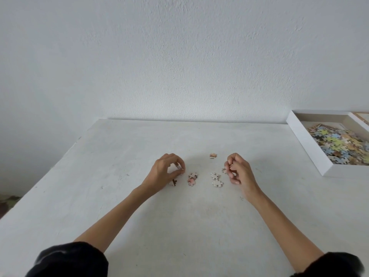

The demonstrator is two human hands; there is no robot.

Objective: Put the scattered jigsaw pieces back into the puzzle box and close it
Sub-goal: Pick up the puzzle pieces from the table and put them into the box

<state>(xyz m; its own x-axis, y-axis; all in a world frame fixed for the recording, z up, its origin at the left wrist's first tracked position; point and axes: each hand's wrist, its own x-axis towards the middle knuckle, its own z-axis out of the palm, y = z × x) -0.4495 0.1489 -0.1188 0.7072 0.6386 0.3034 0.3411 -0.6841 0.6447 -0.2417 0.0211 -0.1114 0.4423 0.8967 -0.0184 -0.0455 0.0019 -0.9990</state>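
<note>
Pinched between the thumb and curled fingertips of the left hand (166, 172) is a pale jigsaw piece (179, 167); a dark brown piece (174, 182) lies by the base of that thumb, partly hidden. The right hand (238, 171) is curled as well, thumb and fingers closed on a small tan piece (230, 165), though how many it holds cannot be told. Between the hands, flat knobbed cardboard shapes rest on the table (119, 156), whose white top is matte and scuffed: a speckled grey piece (192, 175) touching a pink piece (191, 182), then an upper cream piece (215, 175) just beside a lower cream piece (217, 183). A lone orange-tan piece (213, 155) sits farther back. The puzzle box (307, 144), white with thin straight walls, stands open at the table's right edge, well apart from both hands, and holds a heap of pastel pieces (339, 144) in blue, yellow and tan. Soft black sleeves (67, 260) cover the upper forearms. Behind the table rises a wall (179, 56) of rough white plaster.
</note>
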